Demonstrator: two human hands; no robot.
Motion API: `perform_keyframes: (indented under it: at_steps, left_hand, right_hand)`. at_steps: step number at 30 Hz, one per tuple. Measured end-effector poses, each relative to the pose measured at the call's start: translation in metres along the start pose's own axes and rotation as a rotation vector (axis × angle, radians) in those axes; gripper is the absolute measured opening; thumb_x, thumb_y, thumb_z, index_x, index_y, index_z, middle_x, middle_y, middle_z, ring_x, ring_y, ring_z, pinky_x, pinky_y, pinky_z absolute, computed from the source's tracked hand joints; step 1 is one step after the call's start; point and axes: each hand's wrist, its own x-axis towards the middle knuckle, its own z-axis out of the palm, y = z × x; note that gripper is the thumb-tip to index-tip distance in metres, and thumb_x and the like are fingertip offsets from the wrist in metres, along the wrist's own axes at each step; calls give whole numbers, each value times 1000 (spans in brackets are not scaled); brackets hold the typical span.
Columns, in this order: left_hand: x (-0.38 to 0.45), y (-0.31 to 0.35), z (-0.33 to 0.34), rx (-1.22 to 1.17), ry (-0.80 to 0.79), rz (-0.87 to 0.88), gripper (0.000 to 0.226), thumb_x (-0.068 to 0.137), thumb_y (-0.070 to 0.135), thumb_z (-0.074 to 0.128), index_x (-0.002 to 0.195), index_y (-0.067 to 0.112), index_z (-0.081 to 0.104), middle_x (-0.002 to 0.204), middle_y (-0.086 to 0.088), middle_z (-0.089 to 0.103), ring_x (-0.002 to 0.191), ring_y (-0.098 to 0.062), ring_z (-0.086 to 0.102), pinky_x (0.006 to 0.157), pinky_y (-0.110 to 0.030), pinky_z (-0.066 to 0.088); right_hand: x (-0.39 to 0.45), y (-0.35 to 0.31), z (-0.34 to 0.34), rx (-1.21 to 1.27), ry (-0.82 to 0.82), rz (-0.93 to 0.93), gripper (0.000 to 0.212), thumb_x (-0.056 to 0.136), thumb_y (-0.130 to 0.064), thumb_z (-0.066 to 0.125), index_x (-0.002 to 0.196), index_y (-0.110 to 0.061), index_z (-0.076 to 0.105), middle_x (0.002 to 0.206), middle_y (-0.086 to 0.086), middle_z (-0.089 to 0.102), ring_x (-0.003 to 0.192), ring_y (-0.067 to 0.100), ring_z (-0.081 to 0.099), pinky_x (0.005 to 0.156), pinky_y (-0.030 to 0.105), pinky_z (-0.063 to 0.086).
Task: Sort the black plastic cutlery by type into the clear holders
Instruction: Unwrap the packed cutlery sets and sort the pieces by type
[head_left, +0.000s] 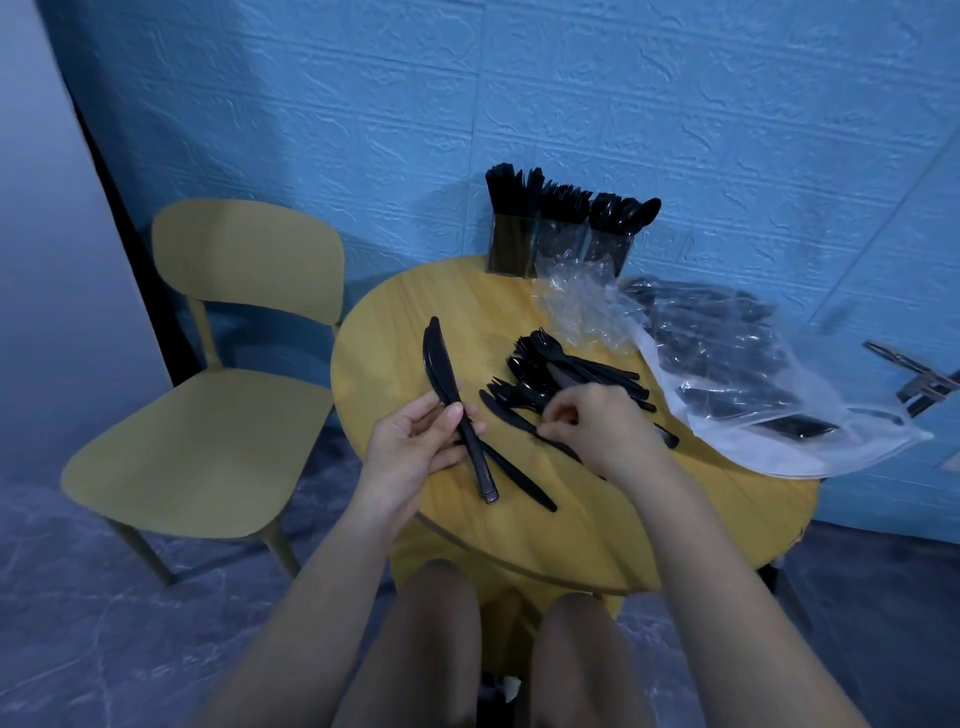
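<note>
Contents of the plastic bag at the counter's right edge are blurred behind film; only dark cutlery shapes are made out. Part of the loose pile is hidden under the right hand. A metal object at the right frame edge is cut off and not identified.

A bundle of black knives, matte and slim, is held in the left hand, thumb pressed across the handles. A single knife on the round yellow counter is pinched by the right hand's grip. The clear holders stand at the counter's far edge, filled by type.
</note>
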Motion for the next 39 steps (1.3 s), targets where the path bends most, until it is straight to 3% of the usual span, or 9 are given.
perform_keyframes:
  at_steps: [4,8,10,13,21,26,31,35,39]
  left_hand:
    - [1,1,0,-10,13,0,23,88,7,57,109,14,64,89,-2,73,85,-16,71,66,-25,57]
    - [0,2,0,-18,27,-16,19,88,5,58,105,11,63,88,-4,72,82,-15,72,65,-26,58]
    - [0,2,0,-5,28,-26,17,87,7,59,104,11,63,89,-3,72,82,-15,72,67,-27,59]
    - [2,3,0,-3,38,-40,15,88,8,60,101,12,63,86,-1,73,83,-16,72,70,-28,59]
    - [3,-7,20,-55,76,-61,19,86,7,63,104,2,60,82,-6,68,78,-14,69,67,-24,58]
    - [6,-9,22,-66,93,-57,40,84,5,64,120,-9,53,83,-6,65,69,-8,67,67,-23,58]
    - [6,-8,22,-70,98,-57,60,75,14,69,129,-4,50,103,-13,70,85,-19,69,67,-25,58]
    - [8,-6,21,-58,91,-42,61,73,20,69,128,2,50,102,-8,73,97,-24,68,70,-27,59]
    - [10,-6,22,-30,106,-26,43,80,14,67,120,6,57,97,-4,74,90,-21,71,67,-26,58]
  right_hand:
    - [-6,20,5,-80,-111,85,22,87,-28,67,108,-21,65,104,-1,63,93,15,60,77,31,52]
    - [-6,24,7,-35,-153,65,5,87,-23,65,91,-22,61,98,-1,62,87,14,61,79,33,55]
    - [-7,23,3,38,-169,46,4,87,-20,65,87,-21,61,91,-2,62,83,12,60,72,24,52]
    - [-11,20,-10,231,-127,29,3,88,-19,64,85,-18,62,80,-5,60,70,7,55,57,15,42]
    - [-13,-24,9,506,30,-75,5,85,-23,69,85,-22,64,74,-16,57,57,-11,50,55,6,38]
    - [-16,-26,19,456,129,-102,8,84,-26,69,88,-21,64,80,-14,59,58,-3,48,57,10,39]
    - [-18,-24,19,425,108,-122,8,84,-26,69,89,-22,64,76,-14,58,57,1,47,64,27,48]
    - [-20,-21,16,379,92,-148,12,84,-29,70,95,-26,67,75,-16,59,57,1,49,66,28,50]
    - [-17,-17,15,347,91,-161,21,81,-35,72,100,-27,71,80,-14,64,63,-1,51,69,22,48]
